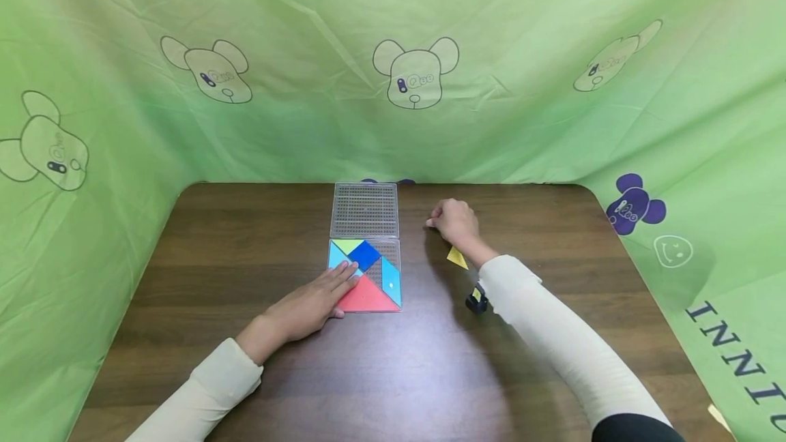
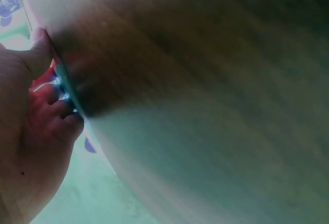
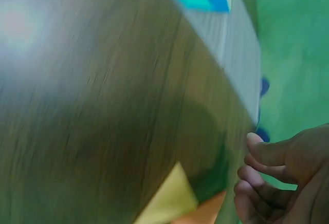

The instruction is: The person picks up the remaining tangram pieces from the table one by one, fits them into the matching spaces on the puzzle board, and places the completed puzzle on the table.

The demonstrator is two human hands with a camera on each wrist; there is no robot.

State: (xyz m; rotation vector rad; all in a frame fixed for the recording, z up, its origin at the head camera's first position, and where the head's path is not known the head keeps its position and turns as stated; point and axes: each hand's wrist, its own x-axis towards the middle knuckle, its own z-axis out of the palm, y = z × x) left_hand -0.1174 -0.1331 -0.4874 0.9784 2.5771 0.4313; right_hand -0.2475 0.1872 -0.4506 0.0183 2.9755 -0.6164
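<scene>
My left hand point(image 1: 316, 299) lies with straight fingers over the left side of a clear tangram case point(image 1: 387, 248), fingertips on its pieces. The case contains a red triangle point(image 1: 368, 297), a dark blue square point(image 1: 365, 256), a light blue piece point(image 1: 391, 282), a cyan piece point(image 1: 336, 256) partly under my fingers and a lime piece point(image 1: 347, 245). Right of the case, my right hand point(image 1: 456, 222) is above the table, its fingers loosely bent with nothing visible between them. A yellow triangle point(image 1: 457, 258) lies near its wrist; beside that shows an orange piece point(image 3: 203, 211), hidden in the head view.
The case's gridded lid point(image 1: 365, 211) lies folded back at the table's far edge. A small black device point(image 1: 476, 300) is by my right sleeve. Green printed cloth point(image 1: 307, 121) walls the wooden table point(image 1: 245, 237) at the back and sides.
</scene>
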